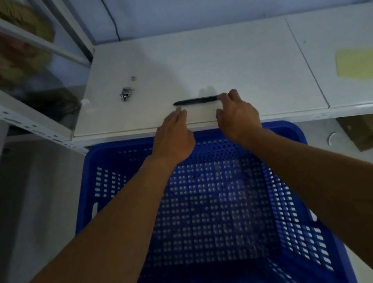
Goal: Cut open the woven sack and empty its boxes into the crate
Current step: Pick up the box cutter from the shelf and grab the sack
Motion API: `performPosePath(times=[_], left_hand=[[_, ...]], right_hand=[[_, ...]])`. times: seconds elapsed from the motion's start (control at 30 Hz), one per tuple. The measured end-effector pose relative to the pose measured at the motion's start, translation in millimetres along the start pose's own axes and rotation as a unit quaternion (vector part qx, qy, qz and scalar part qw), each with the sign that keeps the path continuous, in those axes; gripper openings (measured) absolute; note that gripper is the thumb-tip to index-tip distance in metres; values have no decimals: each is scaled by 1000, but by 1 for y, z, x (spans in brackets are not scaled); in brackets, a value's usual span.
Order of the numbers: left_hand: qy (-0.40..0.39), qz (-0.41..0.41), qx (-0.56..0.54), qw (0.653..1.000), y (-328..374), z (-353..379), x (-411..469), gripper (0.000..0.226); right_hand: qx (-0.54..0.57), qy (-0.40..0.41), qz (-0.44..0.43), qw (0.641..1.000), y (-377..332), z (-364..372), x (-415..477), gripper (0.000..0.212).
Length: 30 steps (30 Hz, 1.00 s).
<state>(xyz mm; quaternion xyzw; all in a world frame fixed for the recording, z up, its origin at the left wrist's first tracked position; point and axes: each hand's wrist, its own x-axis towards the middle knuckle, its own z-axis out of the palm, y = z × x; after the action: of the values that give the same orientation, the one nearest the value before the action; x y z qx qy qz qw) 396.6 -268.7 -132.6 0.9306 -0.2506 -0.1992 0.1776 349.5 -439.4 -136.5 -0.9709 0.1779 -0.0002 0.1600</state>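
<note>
From my feed I see two forearms, bare all the way down from the bottom edge of the frame — no sleeves, cuffs or gloves anywhere on them. The left hand (173,140) and right hand (238,115) are bare too — I can make out no ring, watch or strap at either wrist. Fingers look slim, knuckles plain.
</note>
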Motion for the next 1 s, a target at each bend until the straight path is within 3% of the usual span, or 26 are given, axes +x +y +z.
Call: performPosePath(times=[0.17, 0.23, 0.37, 0.5, 0.7, 0.83, 1.0], left_hand=[[-36, 21, 76, 996, -10, 3, 32, 68], [-42, 22, 109, 993, -10, 3, 36, 69], [-32, 27, 108, 993, -10, 2, 40, 67], [-38, 19, 45, 998, -11, 5, 31, 62], [-87, -49, -47, 994, 7, -4, -3, 56], [-69, -83, -101, 989, 31, -13, -32, 50], [-30, -148, -286, 946, 57, -14, -76, 34]], right_hand=[[0, -44, -25, 999, 5, 16, 38, 51], [-36, -54, -38, 997, 5, 21, 43, 46], [-100, 14, -70, 992, 6, 28, 38, 26], [-98, 15, -87, 991, 4, 28, 18, 24], [-38, 3, -40, 998, 9, 9, -20, 22], [-2, 7, -30, 1000, 7, -14, -54, 25], [55, 6, -36, 998, 0, -39, -101, 23]])
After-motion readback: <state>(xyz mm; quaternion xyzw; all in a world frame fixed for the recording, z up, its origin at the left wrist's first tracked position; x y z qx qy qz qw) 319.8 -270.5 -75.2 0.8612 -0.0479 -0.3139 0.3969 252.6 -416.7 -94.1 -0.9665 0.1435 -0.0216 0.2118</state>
